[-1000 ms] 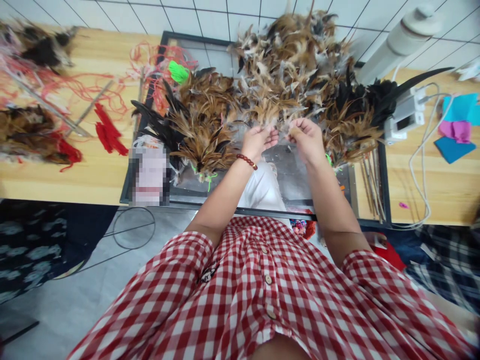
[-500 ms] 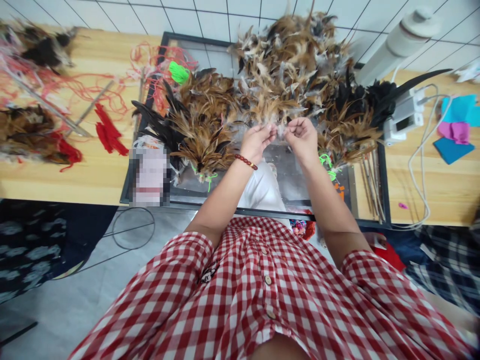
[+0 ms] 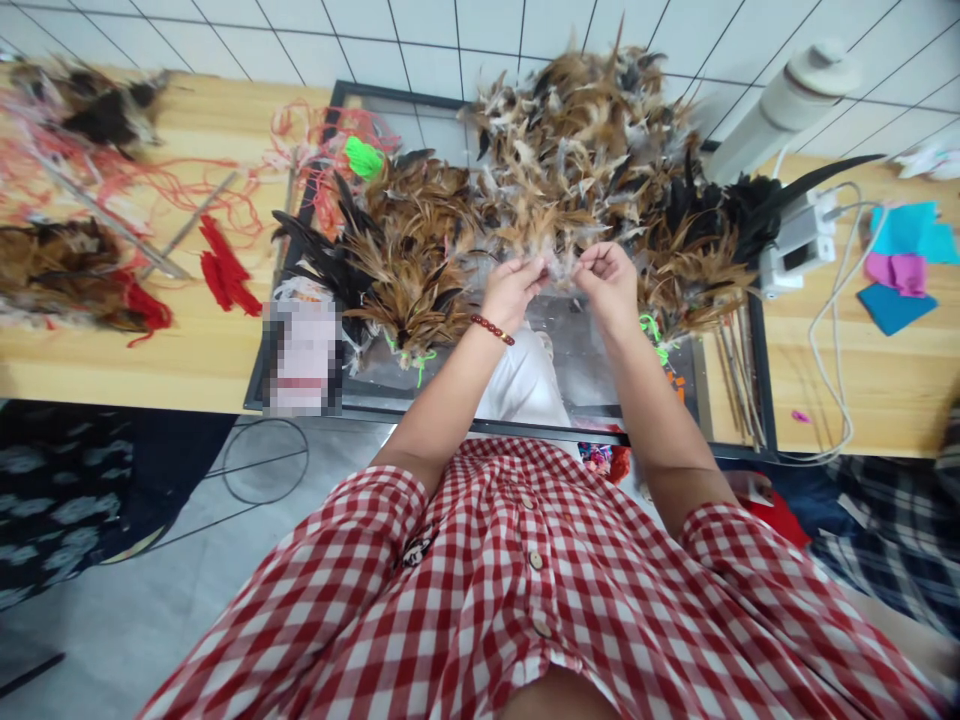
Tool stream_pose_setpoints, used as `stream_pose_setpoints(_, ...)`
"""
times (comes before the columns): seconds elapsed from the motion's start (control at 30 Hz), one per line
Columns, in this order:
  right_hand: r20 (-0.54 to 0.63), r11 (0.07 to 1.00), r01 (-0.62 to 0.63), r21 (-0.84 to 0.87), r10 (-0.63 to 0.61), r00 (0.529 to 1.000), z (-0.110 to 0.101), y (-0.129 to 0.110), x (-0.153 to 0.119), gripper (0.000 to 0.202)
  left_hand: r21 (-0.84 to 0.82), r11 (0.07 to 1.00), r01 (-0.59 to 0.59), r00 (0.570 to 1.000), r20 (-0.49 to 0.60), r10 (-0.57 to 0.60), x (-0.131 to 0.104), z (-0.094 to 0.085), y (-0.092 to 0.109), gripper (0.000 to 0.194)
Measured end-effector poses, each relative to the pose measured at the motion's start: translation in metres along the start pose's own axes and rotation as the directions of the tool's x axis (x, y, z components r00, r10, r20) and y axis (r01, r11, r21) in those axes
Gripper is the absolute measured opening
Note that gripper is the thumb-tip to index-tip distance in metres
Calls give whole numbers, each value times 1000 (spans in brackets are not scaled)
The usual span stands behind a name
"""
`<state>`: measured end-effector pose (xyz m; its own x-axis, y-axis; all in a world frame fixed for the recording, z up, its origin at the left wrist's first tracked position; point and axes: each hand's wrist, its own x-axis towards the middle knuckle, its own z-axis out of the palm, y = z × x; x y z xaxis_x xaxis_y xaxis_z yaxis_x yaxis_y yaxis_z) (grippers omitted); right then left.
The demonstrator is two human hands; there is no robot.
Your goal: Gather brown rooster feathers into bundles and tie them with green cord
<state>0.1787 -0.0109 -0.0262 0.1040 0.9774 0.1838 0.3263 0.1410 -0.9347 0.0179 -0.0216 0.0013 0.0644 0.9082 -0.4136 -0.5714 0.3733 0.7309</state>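
The left hand seems to pinch some wispy, whitish feather fluff with its thumb and fingers. The right hand is near, at three o'clock, fingertips bent close together; I can't tell if they grip anything. Both are over a clear glass top with a black rim. At nine o'clock is a thick bunch of shiny brown and black feathers, with bright green string at its bottom. That one looks done. The big, messy heap of brown and whitish feathers at twelve o'clock looks like what's left.
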Motion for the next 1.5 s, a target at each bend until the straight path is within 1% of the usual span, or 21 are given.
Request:
stream_pose_setpoints(0.1,-15,994,5,-107,-7,1000,-5,2,1,18,-45,999,-19,999,-29,18,4,-2,0,10)
stream_pose_setpoints(0.17,-18,974,43,-221,-48,999,-7,1,-1,20,-64,998,-28,999,-28,26,5,-3,0,15)
stream_pose_setpoints(0.2,-14,968,55,-243,-61,998,-6,1,-2,24,-68,997,-33,999,-28,31,5,-3,-1,17)
stream_pose_setpoints(0.27,18,983,49,-175,-47,999,-2,-1,-5,37,-71,996,-52,998,-25,50,4,-2,-2,21)
stream_pose_setpoints(0.37,91,998,-20,52,16,996,10,-2,-9,63,-89,994,-66,998,5,67,1,1,-4,27)
stream_pose_setpoints(0.43,96,992,-39,120,28,995,16,-3,-11,73,-84,995,-47,998,29,49,-1,2,-4,28)
stream_pose_setpoints(0.5,79,995,-32,97,24,997,15,-3,-11,64,-58,998,-15,999,32,17,-3,3,-3,28)
stream_pose_setpoints(0.6,42,995,34,-93,-30,999,4,-6,-10,41,-28,999,23,1000,9,-23,-4,2,0,24)
stream_pose_setpoints(0.67,59,950,135,-281,-123,991,-6,-9,-9,27,1,999,44,999,12,-44,-4,2,1,22)
stream_pose_setpoints(0.7,92,905,198,-377,-176,980,-11,-11,-8,23,26,998,56,998,17,-56,-4,2,1,22)
stream_pose_setpoints(0.77,190,780,308,-545,-242,951,-17,-16,-9,22,88,993,76,997,26,-79,-4,2,0,22)
stream_pose_setpoints(0.83,276,654,361,-665,-235,932,-19,-21,-11,26,145,986,83,996,26,-88,-5,3,-2,23)
stream_pose_setpoints(0.9,327,562,379,-735,-196,925,-18,-26,-14,29,201,976,82,996,27,-89,-6,5,-3,23)
stream_pose_setpoints(1.0,375,504,404,-763,-164,912,-15,-29,-17,30,305,951,58,997,24,-68,-6,7,-5,27)
stream_pose_setpoints(1.13,374,496,418,-761,-191,908,-11,-23,-17,29,403,915,-10,998,59,-15,-5,6,-8,32)
stream_pose_setpoints(1.2,343,525,407,-748,-219,914,-11,-18,-15,30,441,897,-27,997,76,-7,-3,5,-10,34)
stream_pose_setpoints(1.23,306,546,383,-745,-231,924,-11,-17,-14,32,454,890,-32,997,73,-1,-3,5,-11,36)
stream_pose_setpoints(1.33,142,607,249,-755,-220,965,-17,-15,-10,42,430,902,-35,999,28,25,-2,5,-11,37)
stream_pose_setpoints(1.4,72,625,147,-767,-144,987,-23,-17,-8,40,353,935,-27,999,-15,34,-2,7,-9,36)
stream_pose_setpoints(1.47,50,605,42,-795,-3,999,-27,-21,-7,32,277,961,-11,999,-37,22,-2,7,-6,35)
stream_pose_setpoints(1.5,50,584,-5,-812,78,996,-29,-24,-7,30,249,969,-2,999,-45,13,-2,8,-5,35)
